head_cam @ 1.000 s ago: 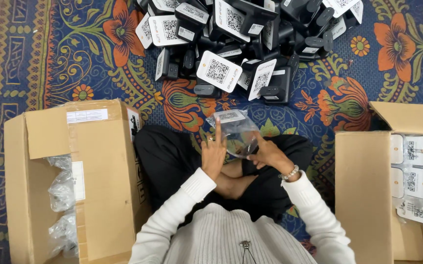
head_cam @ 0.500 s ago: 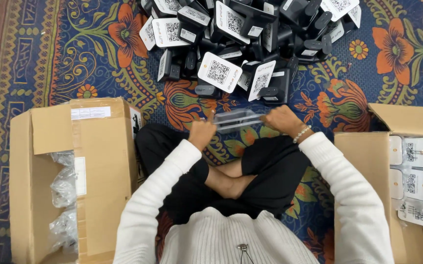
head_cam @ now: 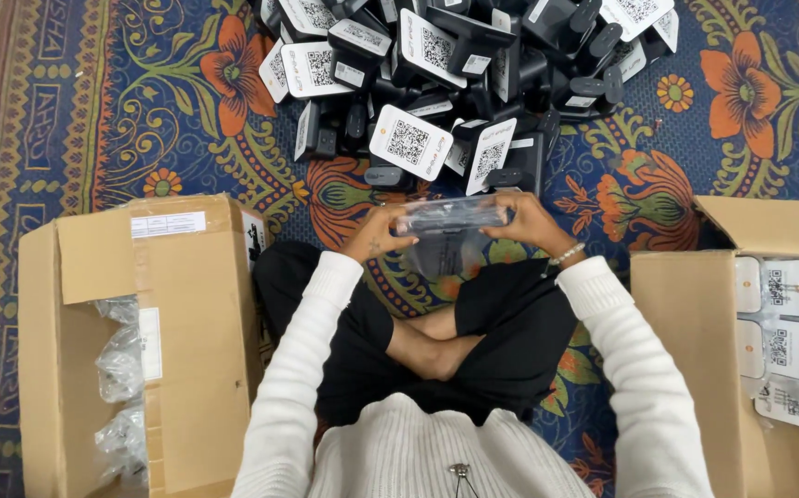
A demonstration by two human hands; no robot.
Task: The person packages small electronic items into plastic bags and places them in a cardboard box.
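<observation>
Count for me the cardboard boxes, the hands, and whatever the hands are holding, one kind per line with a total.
Cardboard boxes: 2, a left box with clear bags inside and a right box with white packs.
Hands: 2, left hand and right hand.
Clear plastic bag held between both hands: 1.
Total: 5.
The pile of black devices is too heaped to count.

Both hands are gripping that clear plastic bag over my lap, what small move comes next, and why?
Probably carry the clear bag sideways to the right-hand carton. Left hand and right hand hold its ends level, and bagged white units already lie there.
</observation>
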